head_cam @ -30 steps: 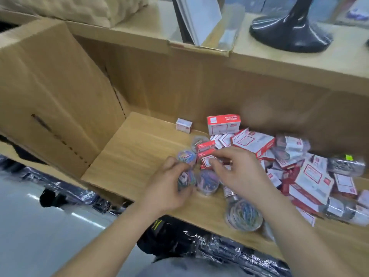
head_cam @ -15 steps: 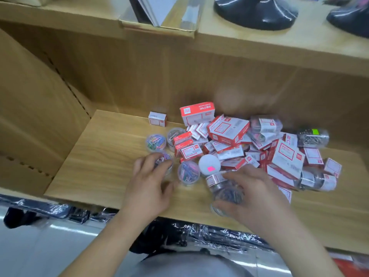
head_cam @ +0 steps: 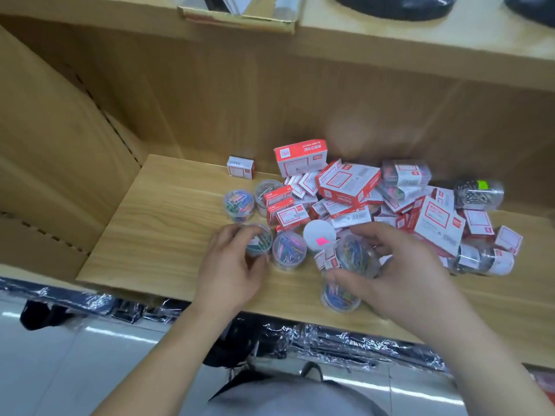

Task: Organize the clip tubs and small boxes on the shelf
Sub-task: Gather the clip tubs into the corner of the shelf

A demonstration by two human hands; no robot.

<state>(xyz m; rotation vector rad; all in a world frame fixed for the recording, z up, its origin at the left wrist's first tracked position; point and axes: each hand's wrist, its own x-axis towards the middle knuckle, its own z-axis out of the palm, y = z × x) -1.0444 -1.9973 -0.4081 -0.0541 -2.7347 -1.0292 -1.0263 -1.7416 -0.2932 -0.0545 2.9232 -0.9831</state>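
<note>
A heap of red-and-white small boxes [head_cam: 348, 183] and clear clip tubs lies on the wooden shelf [head_cam: 168, 223]. My left hand [head_cam: 232, 268] curls round a tub of coloured clips [head_cam: 259, 241] at the heap's left edge. My right hand [head_cam: 399, 271] grips a larger clear tub of coloured clips [head_cam: 353, 255], held tilted just above the shelf. Under it stands another clip tub [head_cam: 338, 297] near the front edge. Between my hands sit an upright clip tub [head_cam: 289, 249] and a white lid with a pink sticker [head_cam: 319, 235].
Two more clip tubs [head_cam: 238, 202] stand at the heap's far left, and a lone small box [head_cam: 240, 166] sits by the back wall. Tubs of metal clips [head_cam: 477, 193] lie at the right. A cardboard panel [head_cam: 54, 139] walls the left. Plastic-wrapped goods fill the level below.
My right hand has lifted the larger clip tub and tilted it, uncovering the tub beneath. My left hand stays on its tub. The view has shifted slightly.
</note>
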